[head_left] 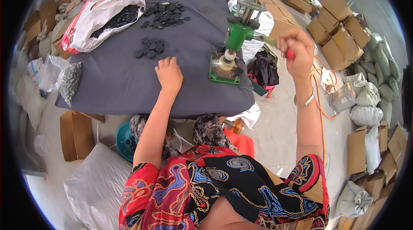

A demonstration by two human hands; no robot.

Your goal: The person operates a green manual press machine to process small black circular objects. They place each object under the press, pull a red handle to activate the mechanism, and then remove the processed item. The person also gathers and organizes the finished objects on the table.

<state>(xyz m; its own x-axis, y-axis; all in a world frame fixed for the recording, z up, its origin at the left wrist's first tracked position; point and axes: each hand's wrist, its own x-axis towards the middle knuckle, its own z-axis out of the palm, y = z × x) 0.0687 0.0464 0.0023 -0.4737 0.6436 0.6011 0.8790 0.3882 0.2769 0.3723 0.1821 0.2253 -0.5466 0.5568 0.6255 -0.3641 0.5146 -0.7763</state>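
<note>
In the head view, your right hand (297,51) had its fingers wrapped around the red knob (291,54) of the green press (237,36), which stood on the dark cloth (116,86) at the table's right side. Your left hand (169,74) rested on the cloth, fingers loosely curled and close together, just beside a small cluster of black discs (151,46); whether the fingertips pinched one, I couldn't tell. A larger disc pile (167,16) lay beyond.
</note>
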